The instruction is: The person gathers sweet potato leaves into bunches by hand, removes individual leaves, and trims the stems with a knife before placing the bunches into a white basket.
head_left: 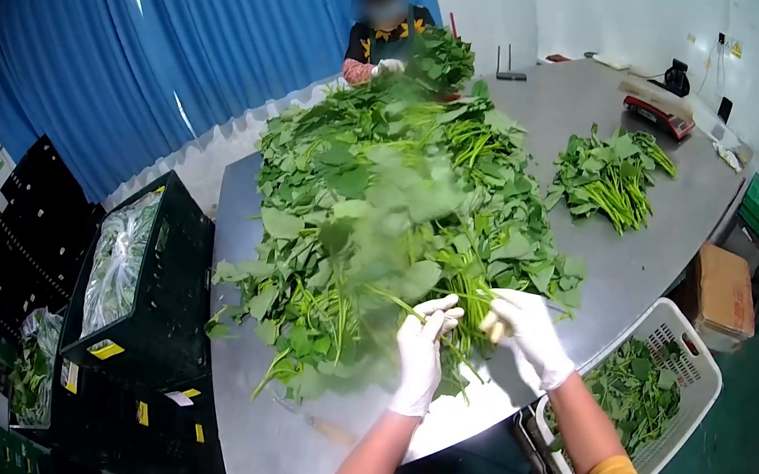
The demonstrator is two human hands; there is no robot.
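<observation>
A big heap of leafy green stems [339,179] covers the middle of the steel table. At the heap's near edge, my white-gloved left hand [421,351] is closed on a leafy green stem [389,297] that points to the left. Its leaves are blurred. Beside it, my gloved right hand [529,337] has its fingers pinched on another leafy green stem [479,293], close to the left hand. A smaller bunch of greens [611,176] lies apart on the right of the table.
White crate [704,381] with greens stands at my right. Dark crates [175,303] with bagged greens are at the left. A co-worker [390,36] handles greens at the far side. A red scale [660,114] sits on the steel table [250,453]; a cardboard box [725,293] is beyond the crate.
</observation>
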